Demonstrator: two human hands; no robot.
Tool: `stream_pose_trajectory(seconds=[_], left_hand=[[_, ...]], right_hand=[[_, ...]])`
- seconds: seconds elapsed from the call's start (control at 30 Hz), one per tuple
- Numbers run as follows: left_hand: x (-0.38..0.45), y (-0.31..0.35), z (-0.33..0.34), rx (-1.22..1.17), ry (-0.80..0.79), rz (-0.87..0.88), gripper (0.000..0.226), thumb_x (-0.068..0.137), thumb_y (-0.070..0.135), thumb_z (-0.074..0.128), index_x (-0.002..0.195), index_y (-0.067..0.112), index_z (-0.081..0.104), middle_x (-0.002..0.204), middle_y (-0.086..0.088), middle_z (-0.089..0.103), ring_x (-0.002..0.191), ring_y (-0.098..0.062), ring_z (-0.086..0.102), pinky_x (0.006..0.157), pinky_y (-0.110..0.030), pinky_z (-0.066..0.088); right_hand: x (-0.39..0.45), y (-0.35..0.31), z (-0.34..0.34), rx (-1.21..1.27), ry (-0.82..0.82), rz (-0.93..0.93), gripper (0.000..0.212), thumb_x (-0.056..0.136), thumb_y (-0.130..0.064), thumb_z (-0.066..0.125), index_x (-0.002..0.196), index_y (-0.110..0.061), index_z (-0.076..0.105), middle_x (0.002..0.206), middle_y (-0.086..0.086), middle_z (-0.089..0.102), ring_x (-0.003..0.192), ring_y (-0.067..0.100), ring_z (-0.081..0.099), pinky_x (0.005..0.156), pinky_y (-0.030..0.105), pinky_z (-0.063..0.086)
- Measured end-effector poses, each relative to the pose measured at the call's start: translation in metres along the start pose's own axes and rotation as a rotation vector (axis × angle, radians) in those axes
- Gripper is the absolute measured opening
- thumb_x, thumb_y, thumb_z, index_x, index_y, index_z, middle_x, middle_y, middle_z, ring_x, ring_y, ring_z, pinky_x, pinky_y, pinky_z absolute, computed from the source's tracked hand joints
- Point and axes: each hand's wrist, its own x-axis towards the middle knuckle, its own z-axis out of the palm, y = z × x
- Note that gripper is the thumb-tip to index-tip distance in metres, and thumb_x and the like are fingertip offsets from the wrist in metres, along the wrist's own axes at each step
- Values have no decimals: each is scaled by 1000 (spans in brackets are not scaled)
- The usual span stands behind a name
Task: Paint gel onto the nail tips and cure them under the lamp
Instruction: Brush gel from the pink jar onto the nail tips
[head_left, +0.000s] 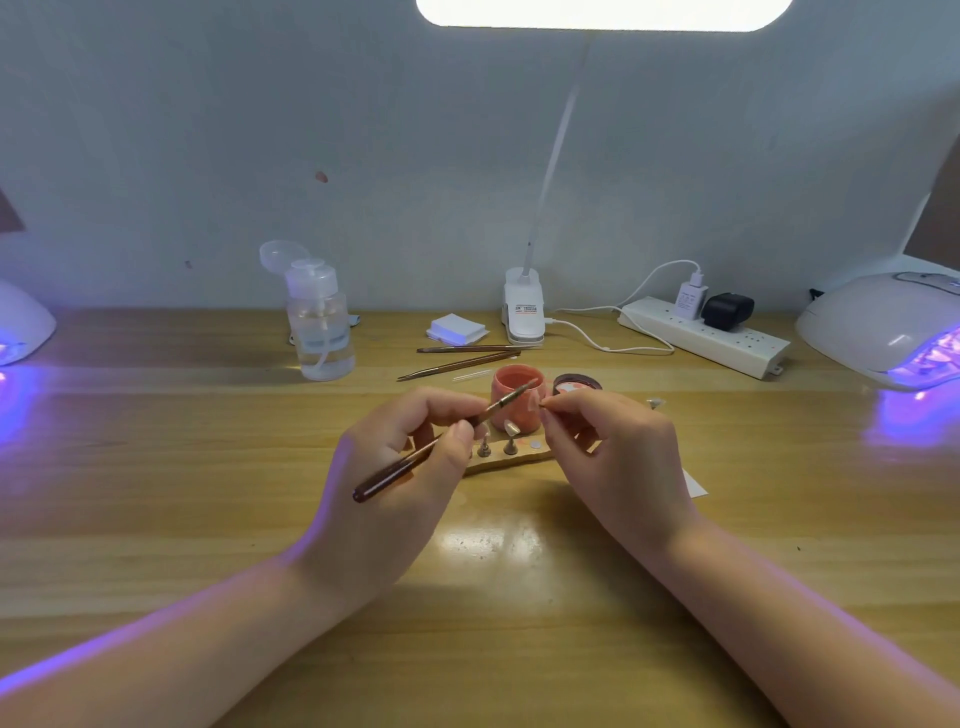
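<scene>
Pinching the brush in our left hand and a tip in our right hand, we should stroke thin, steady gel just near the jar.

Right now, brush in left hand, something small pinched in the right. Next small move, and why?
Probably bring the brush tip over to the small piece pinched in the right hand and start stroking gel on. The left hand holds the brush with its tip at the open pink gel jar, a short gap from the right fingertips. Whether the tip is loaded is unclear.
</scene>
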Motion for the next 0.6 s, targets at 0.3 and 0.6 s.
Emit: stream_pose_trajectory(seconds=[0.3, 0.6], left_hand=[[0, -2, -1, -24, -3, -11, 16, 85, 26, 58, 95, 24, 69, 86, 3, 72, 82, -13, 65, 71, -17, 48], [2, -4, -1, -140, -27, -56, 29, 78, 38, 55, 96, 21, 71, 88, -1, 73, 86, -12, 67, 72, -13, 47]], right_hand=[[1, -1, 2, 265, -20, 300, 8, 81, -6, 73, 88, -11, 75, 75, -1, 71, 67, 9, 65, 67, 30, 55], [1, 2, 5, 456, -98, 439, 5, 83, -11, 73, 84, -15, 75, 71, 1, 71, 68, 20, 69, 67, 45, 57]])
